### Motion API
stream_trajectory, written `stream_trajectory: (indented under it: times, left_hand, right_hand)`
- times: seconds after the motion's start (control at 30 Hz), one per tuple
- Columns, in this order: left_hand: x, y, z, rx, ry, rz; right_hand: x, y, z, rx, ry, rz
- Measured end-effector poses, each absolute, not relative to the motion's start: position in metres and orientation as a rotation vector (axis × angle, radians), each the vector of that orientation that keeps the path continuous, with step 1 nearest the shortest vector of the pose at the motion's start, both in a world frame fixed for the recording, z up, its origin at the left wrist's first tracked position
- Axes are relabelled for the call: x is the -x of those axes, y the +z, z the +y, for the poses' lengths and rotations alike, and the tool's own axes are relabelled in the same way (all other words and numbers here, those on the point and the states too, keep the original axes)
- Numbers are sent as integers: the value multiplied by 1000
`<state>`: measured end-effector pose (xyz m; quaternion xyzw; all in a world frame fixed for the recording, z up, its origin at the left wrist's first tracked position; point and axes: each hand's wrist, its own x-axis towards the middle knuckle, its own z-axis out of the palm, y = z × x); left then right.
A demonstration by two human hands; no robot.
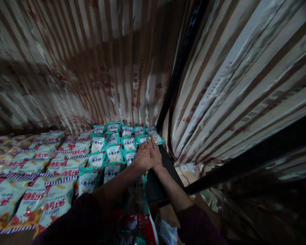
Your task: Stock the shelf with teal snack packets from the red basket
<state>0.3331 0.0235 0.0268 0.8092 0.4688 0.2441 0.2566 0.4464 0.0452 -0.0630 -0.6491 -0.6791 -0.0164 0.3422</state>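
Small green-and-white snack bags [114, 153] stand in rows on the dark shelf [155, 187]. My left hand [143, 156] rests with stretched fingers on a green snack bag [141, 139] near the right end of the rows. Beside it, touching it, my right hand [156, 154] also has its fingers stretched forward, close to the corner snack bag [156, 136]. Neither hand is visibly wrapped round a bag. My left forearm covers part of the nearer bags.
Larger snack bags [54, 200] with red lettering and striped edges fill the left side. Pleated printed sheeting [112, 68] hangs behind and to the right. A dark post [174, 75] rises at the corner. Red packaging [140, 228] lies below, in front of me.
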Motion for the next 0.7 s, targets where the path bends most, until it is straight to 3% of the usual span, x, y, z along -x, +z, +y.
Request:
stream_trajectory:
  times: [0.27,0.47,0.7]
  left_hand:
    - [-332,18,5,-2335,871,1244]
    - [-308,14,-74,-2592,1007,1181]
    - [-269,-27,-153,-2700,1082,1307]
  right_hand:
    - [-453,-78,42,1650,-39,-1718]
    - [-448,-69,18,1556,-65,-1502]
    - [-426,-50,-50,1428,164,-1252]
